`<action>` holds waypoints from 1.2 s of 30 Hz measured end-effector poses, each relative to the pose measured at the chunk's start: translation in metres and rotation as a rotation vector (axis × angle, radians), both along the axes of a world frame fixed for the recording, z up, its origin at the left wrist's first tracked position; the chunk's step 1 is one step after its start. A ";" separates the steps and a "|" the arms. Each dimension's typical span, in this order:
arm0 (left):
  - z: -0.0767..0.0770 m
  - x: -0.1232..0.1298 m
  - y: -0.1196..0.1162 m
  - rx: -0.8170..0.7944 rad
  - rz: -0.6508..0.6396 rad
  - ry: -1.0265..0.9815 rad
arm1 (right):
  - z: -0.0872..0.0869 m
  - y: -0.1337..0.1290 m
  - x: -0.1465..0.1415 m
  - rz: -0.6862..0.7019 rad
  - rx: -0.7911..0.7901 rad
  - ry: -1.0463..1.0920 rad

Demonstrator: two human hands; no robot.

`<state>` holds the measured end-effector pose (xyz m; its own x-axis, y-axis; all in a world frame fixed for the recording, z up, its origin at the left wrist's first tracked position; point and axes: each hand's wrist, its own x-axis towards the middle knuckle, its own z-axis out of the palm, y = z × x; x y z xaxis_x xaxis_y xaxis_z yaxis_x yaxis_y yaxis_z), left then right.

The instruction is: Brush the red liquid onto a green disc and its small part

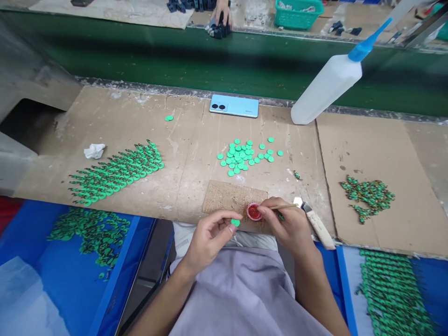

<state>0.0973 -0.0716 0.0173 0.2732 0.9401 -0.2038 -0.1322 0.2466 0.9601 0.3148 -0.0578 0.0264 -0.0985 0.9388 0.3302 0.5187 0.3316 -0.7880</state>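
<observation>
My left hand (214,238) pinches a green disc (235,222) between thumb and index finger, just left of a small round cup of red paste (254,212). In my right hand (289,223) is a thin wooden stick (283,206), its tip end hidden by the fingers at the cup's rim. The cup stands on a rough brown board (226,197) at the front edge of the table. Loose green discs (240,156) lie beyond the board. A small green piece shows partly under my right hand.
Rows of green pieces (117,173) lie left; a green-brown pile (369,195) and a knife (319,228) lie right. Behind are a blue phone (234,106) and a white bottle (326,88). Blue bins (56,266) flank my lap. Another person's hand (222,13) is across the belt.
</observation>
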 end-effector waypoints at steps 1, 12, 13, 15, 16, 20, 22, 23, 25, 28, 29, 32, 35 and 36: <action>0.000 0.000 0.000 -0.008 -0.003 -0.005 | 0.000 0.000 0.000 -0.003 -0.007 -0.003; 0.001 -0.001 -0.002 -0.032 -0.042 -0.019 | -0.001 0.000 0.000 0.010 0.015 -0.004; 0.001 -0.001 -0.002 -0.025 -0.046 -0.016 | -0.001 0.000 0.000 0.007 0.007 -0.006; 0.001 -0.001 -0.001 -0.016 -0.053 -0.021 | -0.001 0.000 0.000 0.005 -0.018 -0.007; 0.000 -0.001 0.000 -0.002 -0.052 -0.027 | 0.000 0.000 0.000 0.003 -0.028 -0.005; -0.003 -0.001 0.001 0.067 -0.028 -0.071 | 0.003 -0.002 0.001 -0.010 -0.028 0.004; -0.004 0.000 0.000 0.013 -0.035 -0.128 | 0.005 -0.002 0.002 -0.023 -0.011 0.004; -0.005 0.001 -0.001 -0.035 -0.039 -0.164 | 0.006 -0.003 0.002 -0.029 -0.001 0.007; -0.006 0.002 -0.002 -0.117 -0.036 -0.230 | 0.008 -0.003 0.002 -0.040 0.026 0.022; -0.005 0.003 -0.002 -0.105 -0.007 -0.264 | 0.009 -0.004 0.003 -0.040 0.065 0.060; -0.005 0.003 -0.002 -0.074 0.002 -0.254 | 0.009 -0.005 0.003 -0.041 0.070 0.070; -0.003 0.004 0.000 -0.037 0.008 -0.219 | 0.007 -0.007 0.004 -0.047 0.073 0.099; -0.002 0.005 -0.001 -0.159 -0.001 -0.262 | 0.002 -0.010 0.006 -0.049 0.084 0.165; -0.001 0.005 -0.002 -0.203 0.001 -0.284 | 0.001 -0.011 0.007 -0.051 0.086 0.187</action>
<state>0.1027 -0.0737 0.0161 0.3444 0.8886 -0.3030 -0.3872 0.4285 0.8164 0.3220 -0.0689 0.0270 0.0193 0.9083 0.4178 0.3840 0.3791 -0.8419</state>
